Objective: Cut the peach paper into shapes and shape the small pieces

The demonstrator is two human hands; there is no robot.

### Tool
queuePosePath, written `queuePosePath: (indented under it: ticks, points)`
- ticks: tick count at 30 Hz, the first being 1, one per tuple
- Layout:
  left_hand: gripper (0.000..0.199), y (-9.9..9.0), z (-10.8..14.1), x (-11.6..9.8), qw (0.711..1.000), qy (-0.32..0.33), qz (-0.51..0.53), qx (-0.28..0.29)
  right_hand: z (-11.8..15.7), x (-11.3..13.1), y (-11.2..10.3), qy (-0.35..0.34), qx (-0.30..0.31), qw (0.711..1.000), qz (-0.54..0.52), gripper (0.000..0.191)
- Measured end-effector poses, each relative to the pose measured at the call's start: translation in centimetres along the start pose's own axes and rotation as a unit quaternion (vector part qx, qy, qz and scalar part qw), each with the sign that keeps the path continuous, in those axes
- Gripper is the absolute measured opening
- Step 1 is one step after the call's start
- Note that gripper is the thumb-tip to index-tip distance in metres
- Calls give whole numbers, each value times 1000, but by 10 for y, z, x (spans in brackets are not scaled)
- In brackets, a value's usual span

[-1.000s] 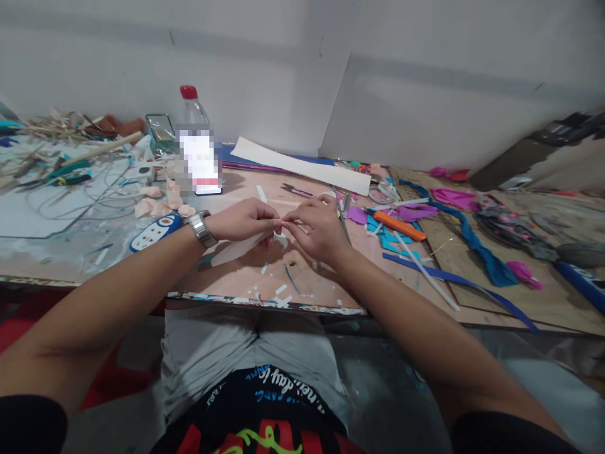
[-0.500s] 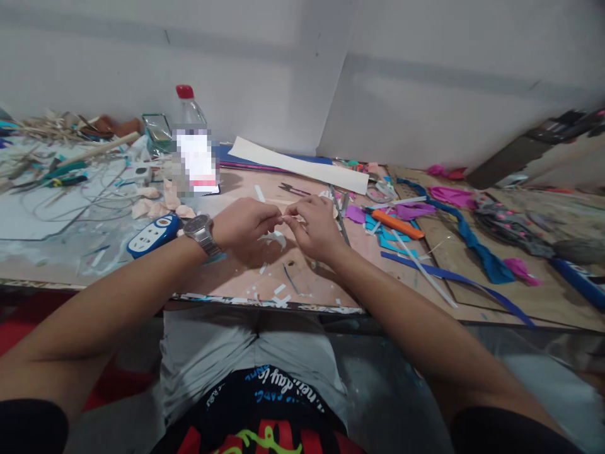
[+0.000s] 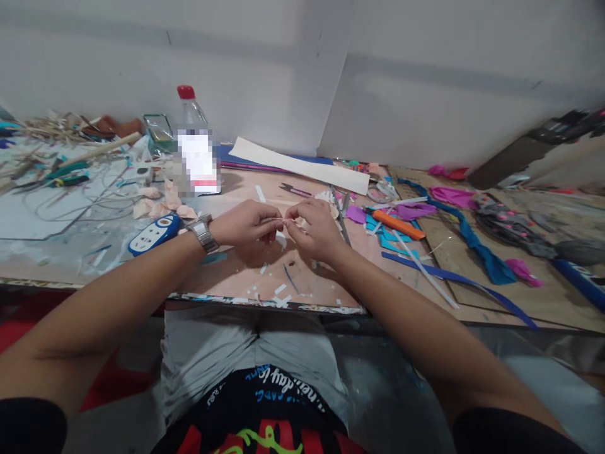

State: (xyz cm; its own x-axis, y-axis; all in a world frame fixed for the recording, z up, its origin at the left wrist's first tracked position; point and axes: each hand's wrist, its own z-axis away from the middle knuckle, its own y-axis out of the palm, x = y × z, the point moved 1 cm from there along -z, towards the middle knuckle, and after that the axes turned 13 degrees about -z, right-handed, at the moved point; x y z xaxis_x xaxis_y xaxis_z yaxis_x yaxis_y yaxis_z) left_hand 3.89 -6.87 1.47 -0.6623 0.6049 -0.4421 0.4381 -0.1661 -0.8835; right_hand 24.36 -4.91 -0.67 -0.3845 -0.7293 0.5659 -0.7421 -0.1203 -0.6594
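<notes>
My left hand (image 3: 250, 224), with a metal watch (image 3: 205, 233) on its wrist, is closed in a pinch above the middle of the table. My right hand (image 3: 312, 228) pinches too, its fingertips meeting those of the left. Between the fingertips shows a small, thin pale piece, too small to name. White paper scraps (image 3: 282, 296) lie on the table below the hands. Just behind them is a pair of thread snips (image 3: 297, 190). A dark metal blade-like strip (image 3: 341, 217) lies to the right of my right hand, partly hidden by it.
A blue-and-white power strip (image 3: 154, 235) lies left of my left wrist. Behind stand a lit phone (image 3: 198, 161) and a red-capped bottle (image 3: 186, 94). An orange utility knife (image 3: 398, 224) rests on coloured paper at right, near a blue ribbon (image 3: 463, 280). Pliers (image 3: 70, 170) lie far left.
My left hand has turned slightly, so its fingers and thumb point more to the right. The fingertips of both hands stay together, and the pale piece between them shows more.
</notes>
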Motion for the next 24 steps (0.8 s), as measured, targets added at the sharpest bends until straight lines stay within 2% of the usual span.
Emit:
queuePosePath:
  ticks: [5, 9, 17, 24]
  points:
    - [41, 0, 0, 2, 1000, -10, 7, 14, -1, -4, 1, -15, 12, 1000, -3, 16]
    - [41, 3, 0, 8, 994, -8, 92, 63, -1, -5, 1, -13, 2, 1000, -5, 13]
    - [41, 8, 1, 14, 945, -27, 285, 159, 1, -4, -1, -40, 31, 997, -57, 18]
    - [42, 5, 2, 16, 914, -48, 353, 193, 0, 0, 0, -58, 13, 997, -58, 19]
